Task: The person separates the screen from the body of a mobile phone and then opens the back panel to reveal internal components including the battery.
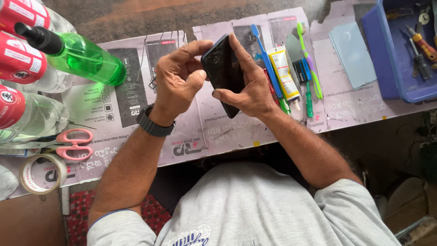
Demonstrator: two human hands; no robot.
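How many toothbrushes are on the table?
2. A blue toothbrush lies just right of the phone; a green and purple toothbrush lies further right, near the blue tray. Others may be hidden.

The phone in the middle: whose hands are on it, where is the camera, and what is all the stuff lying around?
No machine here: a person works with bare hands, and the one camera sits on their head, looking down. Both hands hold a dark phone up off the bench. The left hand, with a watch on its wrist, has its grip on one edge; the right hand cradles the other side. Printed paper sheets cover the bench. To the left lie a green spray bottle, pink scissors and a tape roll. To the right are toothbrushes, a glue tube and a blue tray of tools.
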